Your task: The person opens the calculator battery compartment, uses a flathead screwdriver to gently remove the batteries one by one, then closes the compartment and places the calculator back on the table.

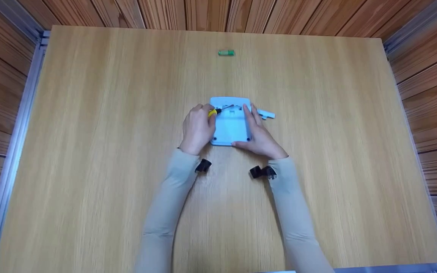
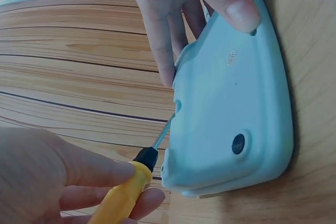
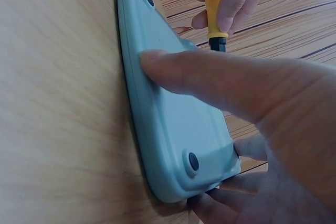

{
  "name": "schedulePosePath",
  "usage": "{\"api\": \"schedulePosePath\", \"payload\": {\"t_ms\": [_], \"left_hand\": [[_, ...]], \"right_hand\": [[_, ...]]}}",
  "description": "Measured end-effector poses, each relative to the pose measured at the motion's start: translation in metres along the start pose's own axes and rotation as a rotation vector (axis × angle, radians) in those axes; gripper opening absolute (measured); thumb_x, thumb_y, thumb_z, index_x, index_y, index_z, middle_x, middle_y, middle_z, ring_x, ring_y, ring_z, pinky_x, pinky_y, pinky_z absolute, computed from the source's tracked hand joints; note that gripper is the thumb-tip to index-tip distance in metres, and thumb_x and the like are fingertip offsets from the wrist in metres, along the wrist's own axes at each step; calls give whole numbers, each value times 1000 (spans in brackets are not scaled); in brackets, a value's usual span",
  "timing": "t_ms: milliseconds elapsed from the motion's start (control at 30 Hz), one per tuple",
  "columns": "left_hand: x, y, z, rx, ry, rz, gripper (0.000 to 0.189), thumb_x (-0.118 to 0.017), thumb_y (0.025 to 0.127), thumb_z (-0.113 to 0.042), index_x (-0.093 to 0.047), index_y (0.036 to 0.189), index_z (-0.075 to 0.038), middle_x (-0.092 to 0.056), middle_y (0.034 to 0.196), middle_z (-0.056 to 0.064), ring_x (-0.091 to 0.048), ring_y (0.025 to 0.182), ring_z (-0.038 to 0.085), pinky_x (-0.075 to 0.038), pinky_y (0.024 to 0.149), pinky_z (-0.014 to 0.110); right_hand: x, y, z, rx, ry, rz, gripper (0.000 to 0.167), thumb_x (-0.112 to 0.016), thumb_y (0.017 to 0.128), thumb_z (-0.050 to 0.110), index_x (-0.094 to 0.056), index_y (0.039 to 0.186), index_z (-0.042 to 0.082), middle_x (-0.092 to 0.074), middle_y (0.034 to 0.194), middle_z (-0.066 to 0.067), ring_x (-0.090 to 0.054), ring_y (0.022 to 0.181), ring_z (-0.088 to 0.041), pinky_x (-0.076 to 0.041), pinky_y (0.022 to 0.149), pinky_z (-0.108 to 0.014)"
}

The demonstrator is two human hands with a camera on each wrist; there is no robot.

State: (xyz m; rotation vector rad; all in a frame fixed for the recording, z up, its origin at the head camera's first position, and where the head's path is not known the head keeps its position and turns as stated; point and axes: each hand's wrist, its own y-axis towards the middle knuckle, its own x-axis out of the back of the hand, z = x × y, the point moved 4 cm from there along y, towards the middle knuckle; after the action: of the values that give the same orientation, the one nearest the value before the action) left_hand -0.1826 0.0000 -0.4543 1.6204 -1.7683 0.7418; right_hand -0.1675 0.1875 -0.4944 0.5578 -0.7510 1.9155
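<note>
Table (image 1: 89, 170): I'm looking down on pale wood grain, and it spreads away on every side of both grips.
Sleeves (image 1: 165, 204): two pale grey arms come up from my near side, one behind each hand.
Light-blue casing (image 1: 230, 127): here's the main piece, lying footed side up on the wood, right between the two grips.
Right hand (image 1: 263, 138): it's holding the casing, thumb on the upturned face, fingers along the right edge.
Left hand (image 1: 197, 127): a narrow grip here, thumb and fingers pinching a tool at the casing's left edge.
Screwdriver (image 1: 213, 112): yellow handle in that left pinch, shaft running rightward over the recess; what the tip touches, I cannot tell.
Loose blue piece (image 1: 266, 114): just outside the right fingers, on the table.
Green battery (image 1: 226, 53): well apart, out beyond both grips and past the casing.
Black feet (image 3: 193, 161): two dots, and the right thumb lies between them.
</note>
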Motion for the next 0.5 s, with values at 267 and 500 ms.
{"api": "schedulePosePath", "payload": {"t_ms": [267, 500], "left_hand": [[2, -2, 4, 19, -6, -7, 27, -57, 96, -15, -64, 119, -3, -66, 102, 13, -60, 78, 21, -49, 62, 30], [4, -3, 10, 53, 23, -14, 33, -55, 96, -14, -59, 126, -1, -64, 114, 15, -62, 101, 26, -51, 85, 37]], "right_hand": [[0, 0, -1, -7, 2, 7, 108, -76, 82, 31, 4, 155, 26, 15, 161, -9, -5, 147, -36, -25, 115, -48], [0, 0, -1, -15, 3, 4, 109, -77, 81, 31, 3, 155, 26, 14, 161, -9, -7, 147, -36, -26, 114, -48]]}}
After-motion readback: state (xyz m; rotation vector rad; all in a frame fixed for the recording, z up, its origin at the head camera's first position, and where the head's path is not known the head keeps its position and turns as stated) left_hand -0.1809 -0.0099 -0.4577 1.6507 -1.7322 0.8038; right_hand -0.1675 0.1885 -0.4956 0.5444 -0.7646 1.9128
